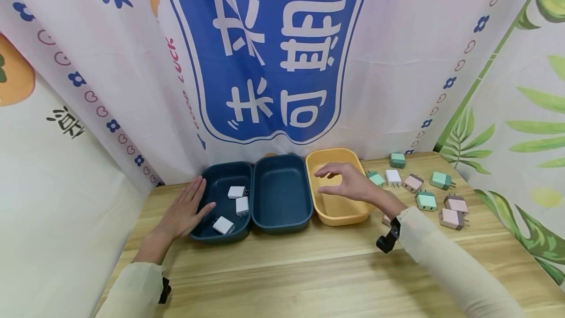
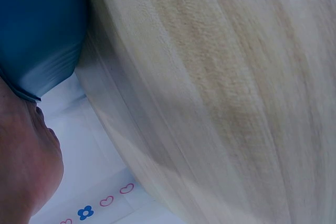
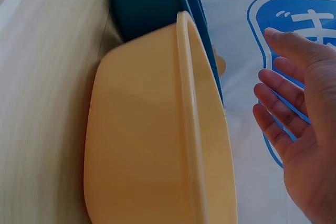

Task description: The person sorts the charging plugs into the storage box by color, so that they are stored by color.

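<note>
My left hand (image 1: 183, 210) rests with straight fingers on the left rim of a dark blue bin (image 1: 222, 174). Three white charger plugs (image 1: 223, 225) lie inside that bin. Over the yellow bin (image 1: 328, 204) hovers my right hand (image 1: 346, 180), its fingers loosely bent and nothing between them. The right wrist view shows the same hand (image 3: 310, 108) with thumb and fingers apart, above the yellow bin's rim (image 3: 189, 103). In the left wrist view, part of the left hand (image 2: 29, 161) touches the blue bin (image 2: 39, 30); its fingers are mostly hidden.
A second dark blue bin (image 1: 282, 195) stands between the other two. Right of the yellow bin lie several green plugs (image 1: 426, 200), several pink plugs (image 1: 452, 219) and a white plug (image 1: 393, 177) on the wooden table (image 1: 282, 278). A printed curtain (image 1: 379, 63) hangs behind.
</note>
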Available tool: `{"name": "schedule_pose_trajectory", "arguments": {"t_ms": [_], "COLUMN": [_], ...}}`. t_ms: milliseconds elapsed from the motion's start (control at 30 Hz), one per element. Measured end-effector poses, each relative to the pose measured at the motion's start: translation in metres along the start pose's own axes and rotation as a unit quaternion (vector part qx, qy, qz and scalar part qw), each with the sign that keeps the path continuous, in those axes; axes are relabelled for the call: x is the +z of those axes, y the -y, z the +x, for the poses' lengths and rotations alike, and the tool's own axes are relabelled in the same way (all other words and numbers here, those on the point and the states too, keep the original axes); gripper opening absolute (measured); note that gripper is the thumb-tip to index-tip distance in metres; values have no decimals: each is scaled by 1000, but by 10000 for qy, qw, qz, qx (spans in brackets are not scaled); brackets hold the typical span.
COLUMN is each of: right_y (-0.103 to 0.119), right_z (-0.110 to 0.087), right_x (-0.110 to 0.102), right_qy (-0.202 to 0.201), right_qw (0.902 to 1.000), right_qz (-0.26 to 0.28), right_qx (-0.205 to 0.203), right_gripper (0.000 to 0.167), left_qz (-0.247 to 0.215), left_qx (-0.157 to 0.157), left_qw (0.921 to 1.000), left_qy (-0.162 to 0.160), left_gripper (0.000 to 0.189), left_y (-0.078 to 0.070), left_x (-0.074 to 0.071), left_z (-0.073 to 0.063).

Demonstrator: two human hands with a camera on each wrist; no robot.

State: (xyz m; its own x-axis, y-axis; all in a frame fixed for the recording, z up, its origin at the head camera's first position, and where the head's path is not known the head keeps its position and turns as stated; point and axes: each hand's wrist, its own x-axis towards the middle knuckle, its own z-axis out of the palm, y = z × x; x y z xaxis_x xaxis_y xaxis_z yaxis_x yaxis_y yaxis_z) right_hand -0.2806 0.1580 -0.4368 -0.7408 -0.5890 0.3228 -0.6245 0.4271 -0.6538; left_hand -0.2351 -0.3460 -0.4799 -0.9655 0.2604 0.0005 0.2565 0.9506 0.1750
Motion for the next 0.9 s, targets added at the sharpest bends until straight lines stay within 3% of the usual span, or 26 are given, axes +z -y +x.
{"name": "schedule_pose_trajectory", "arguments": {"t_ms": [400, 900], "right_y": [-15, -31], "right_z": [-13, -32], "right_x": [-27, -50], "right_qy": [-17, -42], "right_qw": [9998, 9985], "right_qz": [-201, -401], "right_qx": [67, 377], "right_gripper": [42, 44], "left_qz": [-110, 7], "left_qx": [113, -9], "left_qw": [9997, 10000], "left_qy": [-187, 8], "left_gripper": [91, 91], "left_y": [2, -1], "left_x": [3, -2], "left_z": [1, -1]}}
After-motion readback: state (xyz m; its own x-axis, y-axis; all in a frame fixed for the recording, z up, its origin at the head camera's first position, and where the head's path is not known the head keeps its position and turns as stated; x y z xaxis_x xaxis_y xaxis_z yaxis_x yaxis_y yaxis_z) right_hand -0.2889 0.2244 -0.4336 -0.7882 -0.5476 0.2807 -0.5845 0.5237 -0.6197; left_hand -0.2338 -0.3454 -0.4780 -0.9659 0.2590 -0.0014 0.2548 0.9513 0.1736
